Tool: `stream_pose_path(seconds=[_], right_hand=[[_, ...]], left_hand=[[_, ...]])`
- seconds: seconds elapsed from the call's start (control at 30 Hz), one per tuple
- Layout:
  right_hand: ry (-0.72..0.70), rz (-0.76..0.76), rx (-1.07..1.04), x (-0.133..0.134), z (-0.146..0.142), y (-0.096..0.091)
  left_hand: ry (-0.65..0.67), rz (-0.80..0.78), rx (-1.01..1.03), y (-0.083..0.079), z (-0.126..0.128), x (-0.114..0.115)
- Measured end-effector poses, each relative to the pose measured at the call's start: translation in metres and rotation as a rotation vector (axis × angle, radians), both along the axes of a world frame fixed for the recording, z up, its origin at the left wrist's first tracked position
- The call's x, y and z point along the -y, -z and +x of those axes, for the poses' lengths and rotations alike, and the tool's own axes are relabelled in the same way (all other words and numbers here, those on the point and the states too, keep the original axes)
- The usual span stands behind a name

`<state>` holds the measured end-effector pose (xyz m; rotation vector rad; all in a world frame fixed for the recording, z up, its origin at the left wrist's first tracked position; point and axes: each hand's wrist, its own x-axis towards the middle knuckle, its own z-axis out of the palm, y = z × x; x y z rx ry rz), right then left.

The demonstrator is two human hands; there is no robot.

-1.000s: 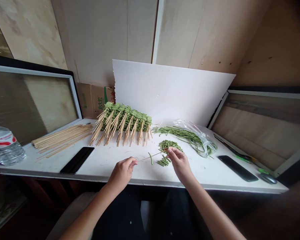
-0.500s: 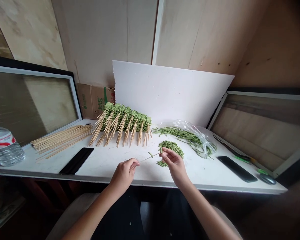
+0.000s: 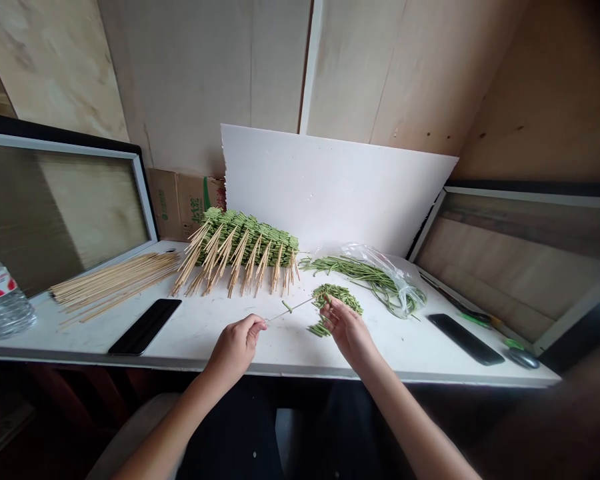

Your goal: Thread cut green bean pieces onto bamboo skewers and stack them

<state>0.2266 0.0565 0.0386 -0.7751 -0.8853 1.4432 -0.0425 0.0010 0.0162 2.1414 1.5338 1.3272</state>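
My left hand (image 3: 236, 343) is closed around the near end of a thin wooden skewer (image 3: 303, 303), which slants up to the right. One cut piece of long bean (image 3: 287, 307) sits crosswise on that skewer. Just past the skewer's tip, my right hand (image 3: 347, 330) is closed, a small green bean piece (image 3: 329, 300) between the fingertips, partly hidden. Behind and below these fingers lies a heap of cut bean pieces (image 3: 347, 295), with a smaller group (image 3: 319, 327) nearer me.
Stacked bean skewers (image 3: 255, 233) fan their sticks forward at back left. Loose skewers (image 3: 115, 280), a black phone (image 3: 146, 327) and a water bottle (image 3: 3, 300) are on the left. Uncut long beans (image 3: 360, 270) lie by a plastic bag (image 3: 405, 293); a dark flat object (image 3: 465, 339) lies right.
My right fingers have come off the skewer's tip, with a gap between them now. The bean piece on the skewer stays about as far from my left hand. The view has shifted slightly.
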Motion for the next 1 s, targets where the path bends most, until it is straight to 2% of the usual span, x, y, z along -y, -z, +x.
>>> stream_pose_path(seconds=[0.2,0.37,0.63,1.0], right_hand=[[-0.124,-0.04,-0.027,-0.002,0.0018,0.0003],[-0.197,-0.131,-0.144,-0.0022,0.0035,0.0024],[-0.124,-0.106,-0.092,-0.0032,0.0029,0.0034],[-0.156,-0.117,-0.041,0.0,0.0019,0.0005]], left_hand=[[0.011,-0.018,0.012,0.0011,0.0001,0.0016],[0.023,-0.029,0.005,0.0026,-0.0003,0.0005],[0.026,-0.038,-0.001,0.003,-0.0005,0.001],[0.033,-0.054,0.018,0.0026,-0.0007,0.0001]])
